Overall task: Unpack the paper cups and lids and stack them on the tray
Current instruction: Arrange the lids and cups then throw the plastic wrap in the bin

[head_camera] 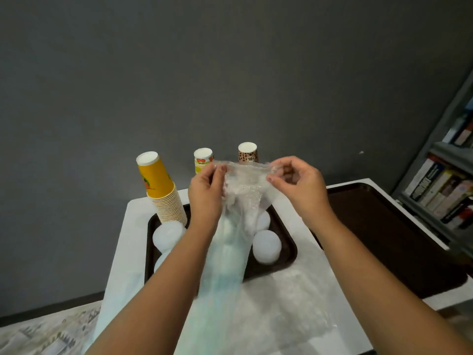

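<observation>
1. A dark grey wall backs a white tabletop (258, 313), with a bookshelf (445, 185) off at about 3 o'clock.
2. On the dark tray (286, 257) in the middle, three upside-down stacks of paper cups stand along the far edge: a tall yellow stack (160, 185) at 10 o'clock, a fruit-print stack (202, 160) at 12, and a leopard-print stack (247, 152) just right of it.
3. White lids are on the tray too: one pile (167, 235) at 9 o'clock, another (267, 245) at 3.
4. The left hand (206, 193) and right hand (298, 183) each pinch the mouth of a clear plastic sleeve (227, 265), stretching it open above the tray. The sleeve runs down toward the viewer and looks to hold a pale column, probably more lids, though I cannot be sure.
5. Loose plastic wrap (294, 298) lies crumpled on the tabletop at 5 o'clock, so I'd guess some packs are already emptied.
6. A second dark tray (384, 239) sits at 3 o'clock.
7. My read: well along; this sleeve's contents remain to be slid out and stacked.
</observation>
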